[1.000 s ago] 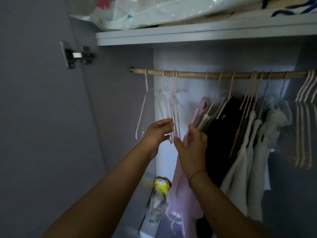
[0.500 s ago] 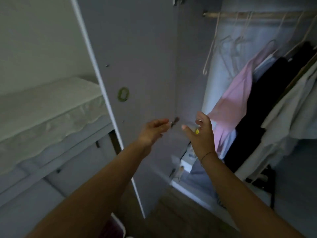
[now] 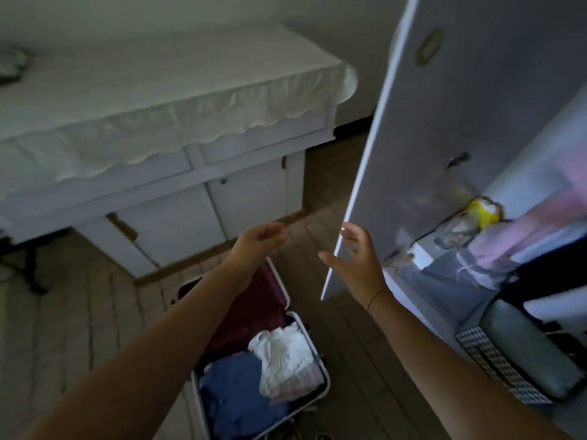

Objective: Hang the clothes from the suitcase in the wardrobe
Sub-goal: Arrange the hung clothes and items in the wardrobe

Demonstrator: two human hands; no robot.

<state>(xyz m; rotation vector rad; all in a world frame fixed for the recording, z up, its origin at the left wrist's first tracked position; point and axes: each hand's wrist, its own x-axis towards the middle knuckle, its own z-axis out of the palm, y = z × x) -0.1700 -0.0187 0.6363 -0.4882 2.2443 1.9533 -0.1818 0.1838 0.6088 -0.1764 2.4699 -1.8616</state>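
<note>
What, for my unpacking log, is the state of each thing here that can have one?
suitcase: open on the floor, clothes inside
blue garment: crumpled in the suitcase
white garment: crumpled in the suitcase, beside the blue one
wardrobe door: open
pink garment: inside the wardrobe, blurred
left hand: open, holds nothing
right hand: open, holds nothing
bed cupboard door: shut
</note>
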